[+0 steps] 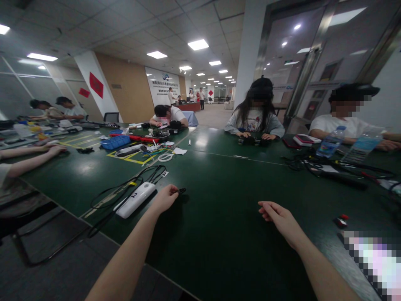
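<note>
My left hand [166,198] is closed in a pinch on a small dark part [182,190], which pokes out past the fingertips over the green table [216,234]. The part's exact kind is too small to tell. Beside that wrist lies a white power bank-like box [136,200] marked "2", with black cables [125,184] looping behind it. To the right, my right hand [278,215] hovers over the table with thumb and fingers curled together. Whatever its fingers may hold is hidden. A small red and black piece [341,220] lies farther right.
A blue basket [115,142], wires and tools crowd the table's left middle. Water bottles [331,141] and cables [338,169] stand at right, above a pixelated screen [376,261]. People sit around the table; a co-worker's arms [34,156] reach in at left.
</note>
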The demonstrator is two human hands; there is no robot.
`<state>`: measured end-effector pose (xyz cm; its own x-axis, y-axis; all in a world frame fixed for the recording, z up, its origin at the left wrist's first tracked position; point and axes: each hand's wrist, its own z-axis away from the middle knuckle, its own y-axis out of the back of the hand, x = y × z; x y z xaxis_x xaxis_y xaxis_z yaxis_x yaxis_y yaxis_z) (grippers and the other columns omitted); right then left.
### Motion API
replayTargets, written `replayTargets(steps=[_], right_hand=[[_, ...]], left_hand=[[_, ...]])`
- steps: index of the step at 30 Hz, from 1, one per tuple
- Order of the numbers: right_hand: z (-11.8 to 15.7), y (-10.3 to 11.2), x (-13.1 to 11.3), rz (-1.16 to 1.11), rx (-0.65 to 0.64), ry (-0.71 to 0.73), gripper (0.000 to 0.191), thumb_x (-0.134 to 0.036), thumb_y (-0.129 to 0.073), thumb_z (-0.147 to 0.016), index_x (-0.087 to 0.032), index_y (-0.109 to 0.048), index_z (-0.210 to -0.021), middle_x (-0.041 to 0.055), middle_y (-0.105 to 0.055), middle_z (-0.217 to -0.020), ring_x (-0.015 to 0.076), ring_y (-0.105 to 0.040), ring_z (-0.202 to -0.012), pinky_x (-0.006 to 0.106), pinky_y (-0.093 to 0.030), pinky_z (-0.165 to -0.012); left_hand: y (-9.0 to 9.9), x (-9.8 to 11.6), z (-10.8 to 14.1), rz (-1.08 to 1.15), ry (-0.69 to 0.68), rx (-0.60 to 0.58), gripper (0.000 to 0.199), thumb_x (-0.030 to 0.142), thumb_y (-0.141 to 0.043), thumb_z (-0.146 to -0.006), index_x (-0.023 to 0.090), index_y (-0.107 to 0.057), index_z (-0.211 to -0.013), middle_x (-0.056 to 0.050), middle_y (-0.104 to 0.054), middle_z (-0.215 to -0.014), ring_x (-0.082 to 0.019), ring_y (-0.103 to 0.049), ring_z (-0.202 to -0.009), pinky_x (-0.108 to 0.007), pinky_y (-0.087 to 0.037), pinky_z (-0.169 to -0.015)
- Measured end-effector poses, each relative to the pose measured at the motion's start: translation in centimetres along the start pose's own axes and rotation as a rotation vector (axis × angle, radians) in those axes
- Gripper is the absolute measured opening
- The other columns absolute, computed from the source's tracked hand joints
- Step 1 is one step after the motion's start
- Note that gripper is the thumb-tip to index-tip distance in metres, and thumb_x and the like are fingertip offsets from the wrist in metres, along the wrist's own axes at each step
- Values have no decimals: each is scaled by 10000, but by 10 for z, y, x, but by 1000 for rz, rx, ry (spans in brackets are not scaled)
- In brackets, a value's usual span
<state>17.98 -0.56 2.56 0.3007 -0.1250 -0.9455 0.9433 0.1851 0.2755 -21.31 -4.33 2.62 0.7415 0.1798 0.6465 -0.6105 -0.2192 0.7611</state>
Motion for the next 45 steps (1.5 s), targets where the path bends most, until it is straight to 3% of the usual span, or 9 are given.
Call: replayTargets(steps=[10, 16, 22, 26, 33, 45], right_hand=[[-4, -1, 3, -1, -9, -3, 348, -439, -479, -740, -204, -597, -968, 46, -609, -825, 189, -546, -756, 328, -458, -689], [-2, 1, 3, 0, -5, -8, 329, -425, -482, -738, -216, -603, -961, 42, -612, -825, 198, -549, -764, 348, -455, -701], [-2, 1, 3, 4, -18, 0, 344, -436, -470, -745, -215, -593, -978, 47, -605, -842, 199, -545, -782, 345, -453, -711], [-2, 0, 3, 2, -13, 7, 340, -439, -477, -737, -220, -600, -966, 48, -610, -836, 201, -548, -776, 351, -454, -709], [-2, 0, 4, -9, -7, 6, 355, -453, -493, -717, -218, -612, -955, 48, -623, -832, 193, -557, -763, 327, -457, -688], [-1, -1, 3, -6, -15, 13, 347, -444, -475, -735, -212, -601, -961, 46, -608, -830, 190, -547, -766, 334, -454, -705]], left_hand=[[4, 5, -4, -13, 45, 13, 295, 375, -495, -675, 166, -601, -854, -58, -651, -844, -183, -597, -760, -260, -432, -658], [1, -2, -6, 41, 55, 12, 300, 391, -502, -667, 166, -593, -843, -50, -645, -811, -160, -593, -692, -242, -441, -596], [3, -5, -13, 134, 107, -93, 394, 475, -530, -631, 154, -596, -848, -49, -624, -818, -138, -568, -640, -207, -436, -491], [8, -2, -20, 13, 93, -132, 382, 485, -514, -642, 163, -615, -822, -40, -627, -803, -132, -558, -602, -208, -409, -477], [15, 10, -21, -368, -160, -103, 271, 427, -476, -701, 197, -617, -722, -28, -627, -750, -164, -567, -702, -236, -387, -609], [-3, 11, -4, -539, -136, 9, 256, 275, -306, -838, 128, -511, -882, -113, -576, -879, -199, -550, -826, -287, -388, -711]])
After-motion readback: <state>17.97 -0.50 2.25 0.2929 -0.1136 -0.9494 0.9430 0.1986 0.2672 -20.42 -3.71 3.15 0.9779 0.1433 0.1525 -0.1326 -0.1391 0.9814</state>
